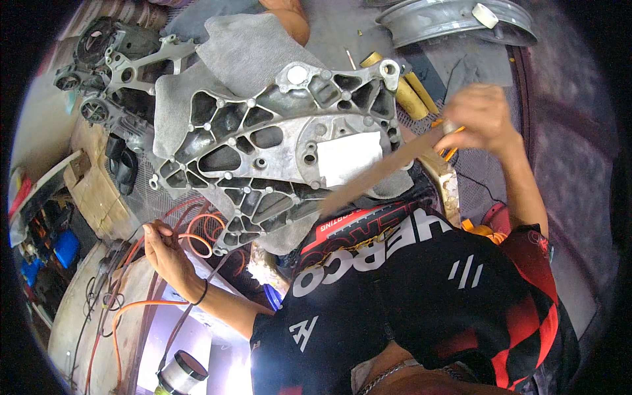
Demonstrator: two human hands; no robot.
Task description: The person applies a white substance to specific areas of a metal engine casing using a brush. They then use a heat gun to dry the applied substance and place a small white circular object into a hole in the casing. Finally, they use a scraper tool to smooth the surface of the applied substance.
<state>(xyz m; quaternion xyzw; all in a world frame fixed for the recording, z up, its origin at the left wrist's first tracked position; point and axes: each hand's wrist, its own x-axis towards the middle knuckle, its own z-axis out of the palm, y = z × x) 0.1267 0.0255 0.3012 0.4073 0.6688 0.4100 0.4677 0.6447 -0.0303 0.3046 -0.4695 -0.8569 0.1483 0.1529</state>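
Observation:
My right hand point(484, 118) is closed on one end of a long, flat brown strip point(388, 164), slightly smeared by motion. Its material cannot be made out; its free end slants down left over a large ribbed metal casting point(276, 155). A white square patch point(349, 158) covers part of the casting near the strip, and a white round patch point(297, 74) marks its upper edge. Grey cloth point(240, 49) lies under the casting. My left hand point(170, 258) is off the casting's lower left corner, fingers loosely bent and apart, with nothing visible in them.
More metal castings point(125, 72) are heaped at the far left. A wheel rim point(454, 26) lies at the far right, with yellow cylinders point(411, 99) nearer. Orange hose point(141, 304) and cables run at the lower left, beside a lamp-like canister point(184, 373). Another person's bare limb point(289, 20) shows at the top.

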